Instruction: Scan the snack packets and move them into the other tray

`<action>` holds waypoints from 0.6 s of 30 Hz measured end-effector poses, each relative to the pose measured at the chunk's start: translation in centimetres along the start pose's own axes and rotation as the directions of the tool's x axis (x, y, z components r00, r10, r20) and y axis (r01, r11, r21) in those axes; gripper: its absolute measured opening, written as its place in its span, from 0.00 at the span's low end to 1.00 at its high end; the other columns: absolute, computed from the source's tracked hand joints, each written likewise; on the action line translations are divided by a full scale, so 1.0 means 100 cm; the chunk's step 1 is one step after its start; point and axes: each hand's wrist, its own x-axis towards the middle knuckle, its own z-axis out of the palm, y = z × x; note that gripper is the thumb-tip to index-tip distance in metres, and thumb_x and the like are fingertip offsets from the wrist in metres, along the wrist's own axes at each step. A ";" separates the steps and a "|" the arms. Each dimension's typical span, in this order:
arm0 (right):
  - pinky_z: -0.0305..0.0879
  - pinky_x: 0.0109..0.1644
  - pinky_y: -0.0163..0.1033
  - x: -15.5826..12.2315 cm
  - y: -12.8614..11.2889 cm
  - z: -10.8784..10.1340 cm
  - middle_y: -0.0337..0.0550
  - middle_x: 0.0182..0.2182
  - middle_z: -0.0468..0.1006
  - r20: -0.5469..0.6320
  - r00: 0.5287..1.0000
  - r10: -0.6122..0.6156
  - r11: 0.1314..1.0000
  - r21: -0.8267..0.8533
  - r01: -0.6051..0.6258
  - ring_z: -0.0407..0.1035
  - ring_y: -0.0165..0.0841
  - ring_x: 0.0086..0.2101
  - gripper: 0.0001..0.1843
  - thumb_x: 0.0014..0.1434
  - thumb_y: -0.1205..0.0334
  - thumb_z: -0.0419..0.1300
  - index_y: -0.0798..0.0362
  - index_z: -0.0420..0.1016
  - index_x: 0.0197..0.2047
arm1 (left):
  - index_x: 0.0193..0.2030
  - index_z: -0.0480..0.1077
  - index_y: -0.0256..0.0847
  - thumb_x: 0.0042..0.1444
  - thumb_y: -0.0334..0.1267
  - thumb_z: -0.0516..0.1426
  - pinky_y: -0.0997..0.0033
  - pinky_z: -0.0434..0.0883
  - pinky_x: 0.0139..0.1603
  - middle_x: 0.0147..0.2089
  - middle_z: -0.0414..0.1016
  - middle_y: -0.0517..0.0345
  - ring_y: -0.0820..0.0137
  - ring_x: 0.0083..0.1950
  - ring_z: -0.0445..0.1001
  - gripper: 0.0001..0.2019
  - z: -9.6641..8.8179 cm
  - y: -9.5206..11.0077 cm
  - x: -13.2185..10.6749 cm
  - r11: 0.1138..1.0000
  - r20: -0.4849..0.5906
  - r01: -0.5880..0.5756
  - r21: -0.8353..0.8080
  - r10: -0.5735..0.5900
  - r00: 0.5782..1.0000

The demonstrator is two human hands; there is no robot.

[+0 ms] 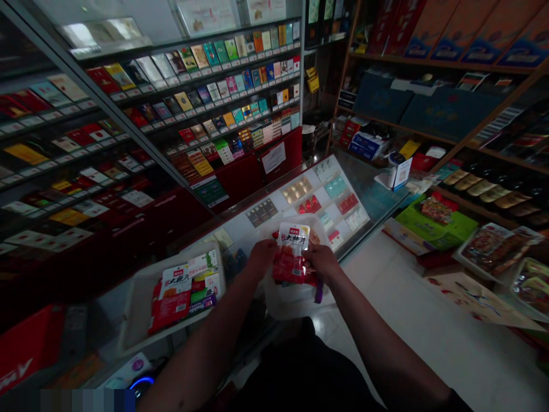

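The left hand (262,256) has its grip clamped on the left edge of a red-and-white packet (291,252), and the right hand (321,262) pinches the opposite edge. The packet is held up, printed front towards the wearer, over a pale tub (278,308) containing more packaged goods; whether it touches them is unclear. Left of the tub, a white tray (136,306) holds a similar packet (175,290) among other colourful packages. Beyond the tub runs a glass worktop (377,197) with small boxes (309,204) visible beneath the glass. Shelves of small packs (223,88) face it, while dark bottles (493,191) lie on a rack at right.
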 end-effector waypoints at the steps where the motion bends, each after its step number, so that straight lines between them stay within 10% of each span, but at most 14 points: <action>1: 0.62 0.21 0.31 -0.004 -0.003 0.006 0.34 0.15 0.71 0.007 1.000 -0.014 1.000 0.016 0.014 0.63 0.27 0.15 0.06 0.52 0.63 0.64 0.52 0.69 0.28 | 0.32 0.76 0.37 0.53 0.36 0.57 0.74 0.63 0.26 0.23 0.73 0.58 0.72 0.24 0.70 0.07 -0.008 -0.001 -0.003 0.999 -0.013 -0.003 -0.049 0.002 1.000; 11: 0.71 0.27 0.35 -0.030 -0.004 0.082 0.37 0.20 0.77 0.142 0.980 -0.137 0.990 -0.025 0.142 0.77 0.36 0.25 0.07 0.53 0.62 0.61 0.51 0.66 0.28 | 0.33 0.75 0.36 0.48 0.37 0.60 0.75 0.63 0.26 0.26 0.75 0.58 0.74 0.23 0.67 0.07 -0.082 -0.026 -0.035 0.955 -0.133 -0.094 -0.281 0.058 0.989; 18: 0.69 0.27 0.34 -0.040 0.017 0.120 0.40 0.23 0.79 0.159 0.977 -0.140 0.981 -0.112 0.159 0.76 0.35 0.25 0.02 0.53 0.64 0.60 0.53 0.72 0.32 | 0.34 0.75 0.36 0.47 0.35 0.59 0.74 0.66 0.28 0.27 0.76 0.57 0.72 0.25 0.70 0.07 -0.103 -0.057 -0.056 0.946 -0.145 -0.034 -0.324 -0.014 0.989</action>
